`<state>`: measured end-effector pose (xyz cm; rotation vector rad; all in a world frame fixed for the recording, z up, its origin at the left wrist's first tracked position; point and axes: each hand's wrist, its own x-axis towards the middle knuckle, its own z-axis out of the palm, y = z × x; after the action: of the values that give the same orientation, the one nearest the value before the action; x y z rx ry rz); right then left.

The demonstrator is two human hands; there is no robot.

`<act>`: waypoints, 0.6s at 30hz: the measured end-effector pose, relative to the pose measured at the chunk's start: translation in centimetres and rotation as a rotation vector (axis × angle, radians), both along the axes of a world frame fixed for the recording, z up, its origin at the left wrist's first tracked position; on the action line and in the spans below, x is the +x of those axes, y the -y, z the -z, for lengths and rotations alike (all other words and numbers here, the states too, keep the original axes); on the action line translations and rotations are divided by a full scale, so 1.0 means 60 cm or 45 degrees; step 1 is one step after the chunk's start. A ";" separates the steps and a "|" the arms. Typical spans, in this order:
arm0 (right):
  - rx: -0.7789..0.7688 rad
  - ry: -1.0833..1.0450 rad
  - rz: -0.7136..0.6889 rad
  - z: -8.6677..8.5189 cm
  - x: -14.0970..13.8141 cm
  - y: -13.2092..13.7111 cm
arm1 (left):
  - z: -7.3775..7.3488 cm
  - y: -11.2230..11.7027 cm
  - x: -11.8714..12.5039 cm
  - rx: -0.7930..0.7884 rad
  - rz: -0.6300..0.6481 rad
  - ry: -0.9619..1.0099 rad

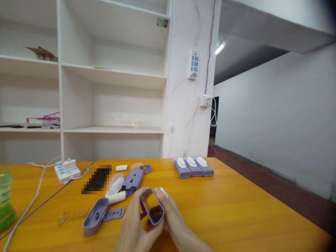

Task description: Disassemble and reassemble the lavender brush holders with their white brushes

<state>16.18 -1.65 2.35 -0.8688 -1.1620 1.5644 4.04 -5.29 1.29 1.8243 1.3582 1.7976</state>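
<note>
Between my two hands is a hollow purple plastic housing, its open end (153, 208) tilted up toward me. My left hand (133, 222) wraps its left side, and my right hand (174, 218) grips its right side. A small white piece (164, 193) shows by the right fingers; whether it belongs to the housing I cannot tell. To the left lie a purple oval cup (95, 217) with a post inside and a flat purple plate (114, 214) with cut-outs. Behind them rest a second purple housing (134, 178) with keyhole slots, a small purple frame (146, 169) and a white cylinder (117, 197).
Three purple units (193, 170) with white tops stand in a row at the back right. At the left are thin coiled pieces (72, 217), a pixelated dark patch (97, 179), a power strip (67, 171) with cables, and a green bottle (5, 203). White shelves (112, 130) rise behind.
</note>
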 end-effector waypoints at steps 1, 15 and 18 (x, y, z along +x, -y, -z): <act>-0.012 -0.019 -0.026 -0.001 0.000 0.001 | -0.001 0.000 0.000 0.001 0.002 0.012; -0.020 -0.040 0.003 -0.016 -0.010 0.015 | -0.017 0.007 -0.002 -0.019 0.021 0.081; -0.022 -0.046 0.020 -0.020 -0.007 0.014 | -0.023 0.004 -0.003 -0.025 0.046 0.058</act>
<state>15.77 -2.48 3.57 -0.8555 -1.1148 1.5737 3.85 -5.55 2.66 1.7754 1.3132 1.7903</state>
